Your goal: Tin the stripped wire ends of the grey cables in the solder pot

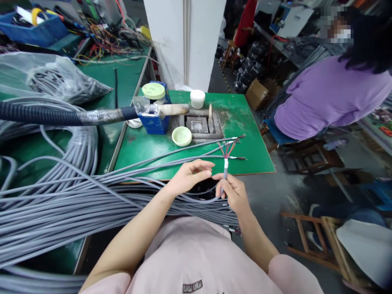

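A green table [252, 139] has a broad bundle of gray cables [92, 208] along its near edge. The left hand [190, 176] is free, its fingers loosely curled, just beside the right hand [234, 192], which pinches a gray cable end [226, 173] upright, colored wires [226, 152] fanned over the table.

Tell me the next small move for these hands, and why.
Probably bring the left hand up to pinch the colored wires together: they fan out above the white band, the right hand holds the gray cable below them, and the left appears to hold nothing.
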`<state>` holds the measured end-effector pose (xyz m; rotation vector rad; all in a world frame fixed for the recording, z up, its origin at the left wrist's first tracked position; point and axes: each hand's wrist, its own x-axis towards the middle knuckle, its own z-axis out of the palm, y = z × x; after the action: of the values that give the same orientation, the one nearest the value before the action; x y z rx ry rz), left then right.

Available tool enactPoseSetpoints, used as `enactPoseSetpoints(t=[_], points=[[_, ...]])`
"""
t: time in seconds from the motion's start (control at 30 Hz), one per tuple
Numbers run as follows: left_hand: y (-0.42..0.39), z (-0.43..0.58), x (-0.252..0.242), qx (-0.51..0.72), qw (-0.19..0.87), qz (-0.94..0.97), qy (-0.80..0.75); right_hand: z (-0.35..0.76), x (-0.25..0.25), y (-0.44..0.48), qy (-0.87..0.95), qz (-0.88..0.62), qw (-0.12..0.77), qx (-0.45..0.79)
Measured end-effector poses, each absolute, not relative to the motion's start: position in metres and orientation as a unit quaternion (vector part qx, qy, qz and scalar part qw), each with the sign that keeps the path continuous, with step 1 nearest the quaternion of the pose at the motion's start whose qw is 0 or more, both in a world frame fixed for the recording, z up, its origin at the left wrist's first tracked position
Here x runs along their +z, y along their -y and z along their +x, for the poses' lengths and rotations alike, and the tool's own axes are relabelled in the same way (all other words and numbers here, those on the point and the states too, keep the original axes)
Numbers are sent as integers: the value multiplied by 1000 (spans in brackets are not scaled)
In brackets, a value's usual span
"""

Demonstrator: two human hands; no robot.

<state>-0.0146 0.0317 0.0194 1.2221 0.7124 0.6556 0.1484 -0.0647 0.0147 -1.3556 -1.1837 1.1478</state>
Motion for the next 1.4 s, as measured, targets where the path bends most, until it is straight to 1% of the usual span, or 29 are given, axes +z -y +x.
enactPoseSetpoints(t=[0.1, 0.17, 0.5, 0.63, 0.8, 0.87, 1.03, 1.23, 1.3, 1.4], points=[[-15, -11, 27, 325, 760, 478, -297, 141, 16, 71, 521, -550, 424, 496], [-10, -9, 28, 353, 774, 430, -303, 137, 15, 72, 534, -543, 404, 507], [-14, -11, 26, 468, 754, 312, -339, 132, 9, 72, 531, -541, 387, 525], [-16, -8, 27, 457, 786, 256, -328, 132, 8, 72, 532, -539, 386, 526], [-14, -4, 26, 405, 865, 167, -246, 131, 9, 72, 546, -527, 389, 522], [-14, -3, 26, 387, 880, 141, -235, 132, 9, 72, 558, -515, 384, 525], [-19, -6, 28, 401, 871, 177, -223, 131, 11, 72, 573, -508, 381, 519], [-23, -11, 31, 442, 811, 264, -278, 129, 15, 68, 562, -522, 384, 514], [-22, -11, 31, 464, 787, 277, -296, 129, 17, 63, 543, -525, 405, 516], [-19, -9, 27, 475, 766, 300, -313, 128, 21, 50, 500, -518, 465, 516]])
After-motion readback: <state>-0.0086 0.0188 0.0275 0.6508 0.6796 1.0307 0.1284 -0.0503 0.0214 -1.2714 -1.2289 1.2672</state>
